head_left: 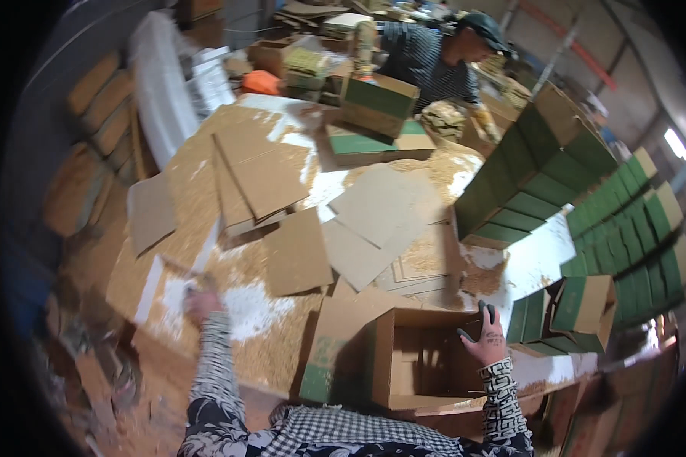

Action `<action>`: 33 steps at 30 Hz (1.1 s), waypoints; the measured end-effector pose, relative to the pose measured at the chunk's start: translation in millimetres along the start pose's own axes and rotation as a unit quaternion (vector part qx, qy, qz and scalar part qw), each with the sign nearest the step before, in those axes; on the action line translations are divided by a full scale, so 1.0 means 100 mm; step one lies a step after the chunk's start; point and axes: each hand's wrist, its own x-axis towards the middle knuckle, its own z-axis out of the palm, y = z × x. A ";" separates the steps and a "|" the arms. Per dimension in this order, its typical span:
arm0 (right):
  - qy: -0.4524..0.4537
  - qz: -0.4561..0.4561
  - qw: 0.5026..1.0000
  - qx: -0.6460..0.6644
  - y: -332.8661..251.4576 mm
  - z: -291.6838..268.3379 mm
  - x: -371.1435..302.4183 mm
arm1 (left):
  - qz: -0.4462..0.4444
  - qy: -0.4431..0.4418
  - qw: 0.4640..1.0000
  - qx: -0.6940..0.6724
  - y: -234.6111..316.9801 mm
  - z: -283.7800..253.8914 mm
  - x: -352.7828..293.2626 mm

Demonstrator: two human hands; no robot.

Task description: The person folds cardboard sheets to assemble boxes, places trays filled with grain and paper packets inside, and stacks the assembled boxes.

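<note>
A cardboard box [383,358] with its open top facing me stands at the table's near edge, just in front of my body. My right hand [488,341], in a glove with dark fingertips, is at the box's right rim, thumb and fingers spread apart. Off to the left, my left hand [200,299] is over the sawdust-strewn tabletop, close to a thin strip. Motion smears its fingers, so what they hold, if anything, does not show. Between and beyond my hands lie flat cardboard sheets [301,251] and paler grey sheets [389,217].
Green-and-brown boxes stand in a tall stack [522,171] at the right, with more green boxes [625,236] behind. Two smaller boxes [560,316] sit right of my hand. Across the table [274,316], a co-worker [434,65] in a striped top and cap handles a green-brown box [379,103].
</note>
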 end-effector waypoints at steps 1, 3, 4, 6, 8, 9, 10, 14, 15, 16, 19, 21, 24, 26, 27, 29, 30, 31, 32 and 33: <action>0.007 -0.012 1.000 0.008 -0.06 0.00 0.01 | -0.241 -0.150 0.939 -0.195 -0.07 0.55 0.47; 0.007 0.010 1.000 -0.008 -0.08 -0.05 0.02 | -0.371 -0.157 0.764 -0.504 -0.02 1.02 1.01; 0.010 0.022 1.000 -0.013 -0.12 -0.07 0.05 | -0.359 -0.161 0.766 -0.508 0.12 1.06 1.17; -0.013 0.033 0.999 0.000 -0.17 -0.08 0.11 | -0.473 -0.065 0.645 -0.596 0.32 1.14 1.40; -0.008 0.045 0.999 -0.016 -0.12 -0.05 0.10 | -0.522 -0.053 0.531 -0.665 0.53 0.87 1.42; -0.005 0.051 0.998 -0.032 -0.07 -0.04 0.09 | -0.518 -0.102 0.487 -0.696 0.58 0.37 1.43; -0.001 0.043 0.999 -0.034 -0.08 -0.03 0.10 | -0.539 -0.085 0.417 -0.727 0.47 0.22 1.44; -0.032 0.079 0.996 -0.022 -0.13 -0.04 0.10 | -0.502 -0.153 0.329 -0.785 0.15 0.20 1.11; -0.030 0.077 0.996 -0.018 -0.15 -0.07 0.10 | -0.489 -0.174 0.298 -0.801 0.07 0.18 1.01; -0.020 0.067 0.996 -0.064 -0.20 -0.08 0.07 | -0.473 -0.197 0.267 -0.816 0.00 0.14 0.89; 0.042 0.018 0.991 -0.122 -0.29 -0.13 -0.02 | -0.368 -0.225 0.104 -0.896 -0.35 -1.63 0.00; 0.127 -0.095 0.987 -0.010 -0.39 -0.28 -0.04 | -0.159 -0.250 0.059 -0.953 -0.53 -1.04 -0.61; 0.126 -0.195 0.948 0.216 -0.41 -0.29 -0.03 | -0.161 -0.264 0.073 -0.948 -0.66 -1.57 -1.14; 0.080 -0.145 0.921 0.353 -0.29 -0.03 -0.04 | -0.164 -0.285 0.131 -0.935 -0.75 -2.02 -1.39; 0.051 -0.095 0.899 0.424 -0.25 0.03 0.01 | -0.093 -0.259 0.267 -0.924 -0.68 -2.39 -1.45; -0.116 0.052 0.721 0.681 -0.12 0.11 0.01 | -0.052 -0.297 0.216 -0.929 -0.43 -2.34 -1.26; -0.106 0.060 0.677 0.726 -0.11 0.01 0.01 | 0.066 -0.220 0.307 -0.924 -0.33 -2.67 -1.35; -0.099 0.064 0.630 0.768 -0.11 -0.10 -0.01 | 0.346 -0.096 0.358 -0.862 -0.31 -2.90 -1.41; -0.090 0.105 0.549 0.824 -0.01 -0.14 -0.03 | 0.452 -0.047 0.343 -0.822 -0.19 -3.09 -1.34; -0.081 0.146 0.462 0.871 0.05 -0.17 -0.03 | 0.552 0.003 0.326 -0.768 -0.07 -3.26 -1.30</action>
